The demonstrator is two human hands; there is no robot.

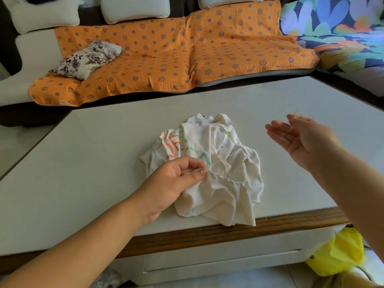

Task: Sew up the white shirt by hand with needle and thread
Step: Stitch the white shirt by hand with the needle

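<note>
Your left hand [176, 179] rests on the crumpled white shirt [228, 163], which lies in a heap on the table [104, 142] near its front edge. Its thumb and forefinger are pressed together, pinching a gathered fold of the cloth. A fine thread [215, 162] runs right from that pinch across the shirt. Your right hand [305, 138] is raised over the table, well apart from the shirt, and is blurred. It pinches the needle [292, 116] between thumb and forefinger, with the other fingers straight and slightly spread. Behind the table is a sofa [31, 48] with an orange cover [207, 59] and a flowered cushion [87, 59]. A yellow bag [340, 252] sits low on your right.
</note>
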